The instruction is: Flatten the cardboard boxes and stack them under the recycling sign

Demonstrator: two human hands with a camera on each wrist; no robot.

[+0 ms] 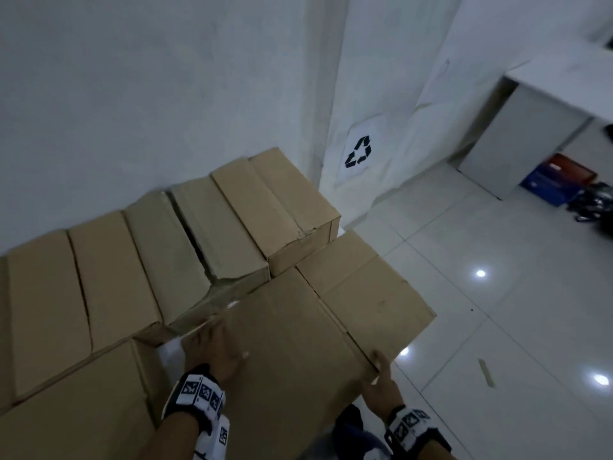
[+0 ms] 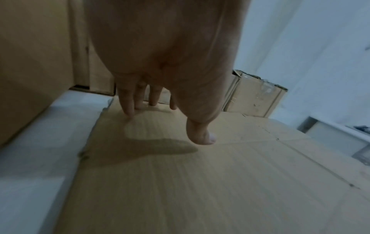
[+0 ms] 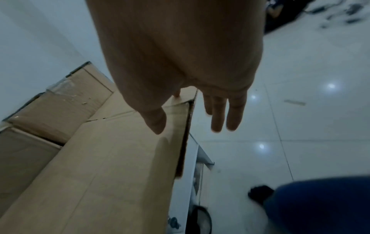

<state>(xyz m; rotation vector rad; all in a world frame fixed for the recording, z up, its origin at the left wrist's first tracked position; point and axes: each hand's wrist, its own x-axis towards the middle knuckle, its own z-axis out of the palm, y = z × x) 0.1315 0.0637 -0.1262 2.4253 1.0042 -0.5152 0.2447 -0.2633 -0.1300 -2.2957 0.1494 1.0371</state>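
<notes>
A flattened brown cardboard box [image 1: 298,343] [image 2: 200,182] [image 3: 110,158] lies on a white table [image 2: 40,142], its right end jutting over the floor. My left hand [image 1: 215,340] [image 2: 166,123] presses flat on its left part with straight fingers [image 2: 128,107]. My right hand [image 1: 378,366] [image 3: 190,125] is at its right edge, thumb [image 3: 158,123] on top and straight fingers [image 3: 220,118] past the edge. A row of closed boxes [image 1: 109,277] [image 3: 60,102] stands along the wall. The recycling sign [image 1: 358,152] hangs low on the wall to the right.
Another brown box [image 1: 66,410] [image 2: 30,63] stands left of the flattened one. Glossy tiled floor [image 1: 497,310] spreads to the right, with a tape strip [image 1: 487,373] on it. A grey cabinet [image 1: 517,134] and coloured crates [image 1: 557,177] stand far right. My blue trouser leg [image 3: 320,205] is below.
</notes>
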